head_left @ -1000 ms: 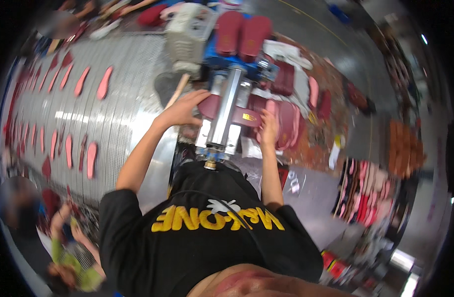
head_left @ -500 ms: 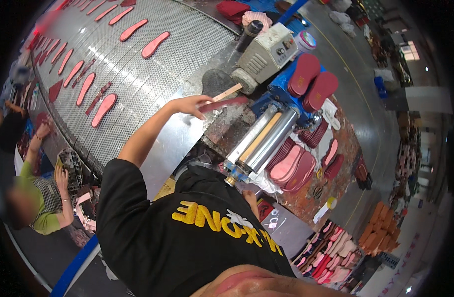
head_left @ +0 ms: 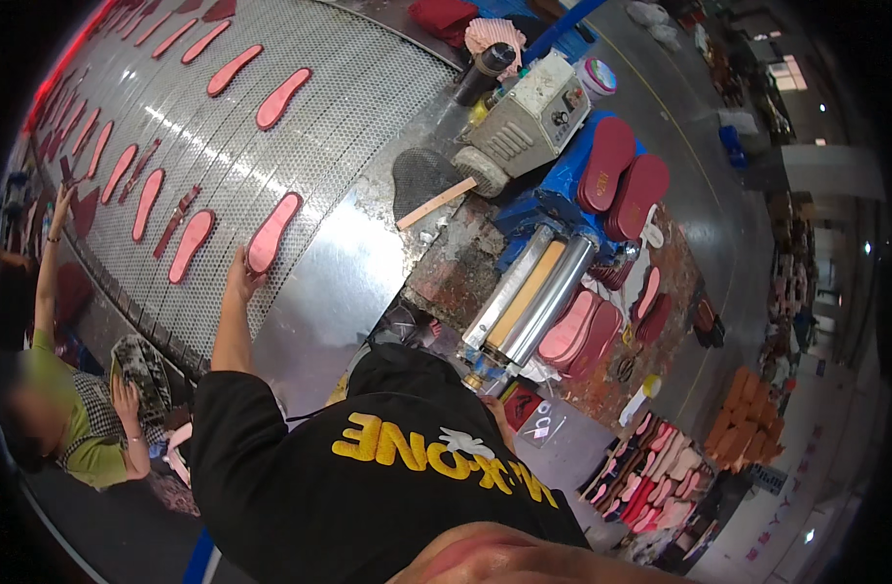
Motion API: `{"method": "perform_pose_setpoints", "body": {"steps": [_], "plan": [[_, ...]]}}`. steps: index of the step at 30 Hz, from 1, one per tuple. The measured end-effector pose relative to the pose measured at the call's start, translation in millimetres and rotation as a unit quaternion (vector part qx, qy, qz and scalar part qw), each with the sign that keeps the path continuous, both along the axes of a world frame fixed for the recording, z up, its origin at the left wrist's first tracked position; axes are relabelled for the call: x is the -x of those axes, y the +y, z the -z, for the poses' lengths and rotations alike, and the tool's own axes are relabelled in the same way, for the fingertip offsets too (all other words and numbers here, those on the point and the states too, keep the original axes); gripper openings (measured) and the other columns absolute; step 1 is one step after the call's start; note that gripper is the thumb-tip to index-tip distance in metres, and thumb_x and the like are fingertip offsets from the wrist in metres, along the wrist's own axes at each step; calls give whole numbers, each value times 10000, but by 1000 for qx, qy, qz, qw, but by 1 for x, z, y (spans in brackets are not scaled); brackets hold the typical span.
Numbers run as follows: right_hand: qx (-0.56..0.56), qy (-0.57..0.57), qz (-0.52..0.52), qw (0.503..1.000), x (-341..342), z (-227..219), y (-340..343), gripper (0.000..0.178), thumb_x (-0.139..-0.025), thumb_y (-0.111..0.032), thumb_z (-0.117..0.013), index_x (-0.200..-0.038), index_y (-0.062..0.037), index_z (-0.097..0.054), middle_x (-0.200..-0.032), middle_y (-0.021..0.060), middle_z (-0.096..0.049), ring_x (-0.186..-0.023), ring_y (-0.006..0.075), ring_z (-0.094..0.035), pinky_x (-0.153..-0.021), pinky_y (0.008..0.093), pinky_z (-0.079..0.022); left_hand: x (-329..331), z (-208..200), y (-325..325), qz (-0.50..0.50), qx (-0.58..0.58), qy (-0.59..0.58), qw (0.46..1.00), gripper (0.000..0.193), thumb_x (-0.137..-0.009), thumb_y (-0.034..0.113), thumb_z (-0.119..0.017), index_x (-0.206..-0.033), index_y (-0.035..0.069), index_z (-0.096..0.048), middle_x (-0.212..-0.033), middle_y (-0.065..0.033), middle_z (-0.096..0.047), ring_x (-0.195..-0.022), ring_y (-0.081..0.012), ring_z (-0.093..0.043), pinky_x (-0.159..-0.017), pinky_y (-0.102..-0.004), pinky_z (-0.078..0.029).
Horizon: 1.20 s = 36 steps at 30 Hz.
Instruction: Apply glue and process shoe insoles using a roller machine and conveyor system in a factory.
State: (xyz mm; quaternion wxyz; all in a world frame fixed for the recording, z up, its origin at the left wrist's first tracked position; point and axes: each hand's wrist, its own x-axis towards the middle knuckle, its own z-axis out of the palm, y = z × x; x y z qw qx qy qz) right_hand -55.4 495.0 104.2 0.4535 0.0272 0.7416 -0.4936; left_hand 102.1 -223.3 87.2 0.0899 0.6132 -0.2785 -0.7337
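Note:
My left hand [head_left: 241, 278] is closed on the lower end of a pink insole [head_left: 275, 232] with a dark red edge. The insole lies pink side up on or just above the metal mesh belt [head_left: 344, 117]. Similar pink insoles and dark red straps are laid in rows to its left, the closest insole [head_left: 192, 248] beside it. My right hand [head_left: 498, 413] is by the near end of the roller machine [head_left: 528, 292], partly behind my black shirt; its fingers are hidden.
Stacks of dark red insoles [head_left: 608, 161] stand on the blue machine housing. More pink insoles [head_left: 569, 326] are piled right of the rollers, near scissors [head_left: 622, 368]. A wooden stick [head_left: 436, 202] lies by the grey motor box [head_left: 528, 122]. A co-worker [head_left: 95, 428] is at the left.
My left hand has moved left from beside the rollers to the mesh belt, carrying the insole, now showing its pink face. The rows of insoles appear shifted left, and the co-worker's arm reaches farther over the belt.

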Motion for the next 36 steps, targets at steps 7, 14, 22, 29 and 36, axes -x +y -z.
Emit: {"method": "perform_pose_setpoints", "body": {"steps": [7, 14, 22, 29, 36], "plan": [[-103, 46, 41, 993, -32, -45, -48, 147, -771, -49, -477, -798, -9, -616, -714, -29, -549, -674, 99, -501, -629, 250, -425, 109, 27, -56, 9, 26, 104, 994, 464, -895, 525, -481, -1183, 165, -536, -1064, -54, -580, -929, -218, -538, -799, -388, -448], [-229, 66, 22, 971, -45, -28, -13, 233, -870, -243, -531, -817, -33, -615, -655, 32, -586, -536, 170, -548, -540, 358, -455, 219, 47, -95, 131, 51, 169, 975, 620, -899, 456, -501, -1417, 186, -291, -1241, -173, -486, -971, -311, -571, -844, -441, -484], [-295, 419, 194, 836, 116, -154, -32, 327, -770, -222, -615, -999, 9, -579, -774, 205, -627, -750, 350, -636, -705, 430, -500, 204, 2, -31, 272, 134, 90, 948, 221, -847, 193, -565, -968, 9, -584, -860, -66, -605, -751, -151, -586, -607, -252, -464], [-479, 345, 203, 781, 202, -158, -17, 612, -718, -299, -712, -1175, 33, -478, -1151, 254, -520, -1073, 397, -529, -865, 451, -472, 145, -55, 152, 371, 132, 46, 918, 164, -924, 208, -511, -960, 71, -594, -890, -57, -643, -740, -140, -614, -600, -230, -496], [-463, 317, 201, 803, 208, -162, -1, 627, -697, -316, -715, -1164, 39, -494, -1184, 241, -493, -1111, 407, -490, -892, 463, -458, 158, -90, 248, 393, 135, 34, 909, 96, -897, 186, -566, -934, 102, -595, -908, -39, -657, -775, -133, -619, -643, -239, -483]]}}
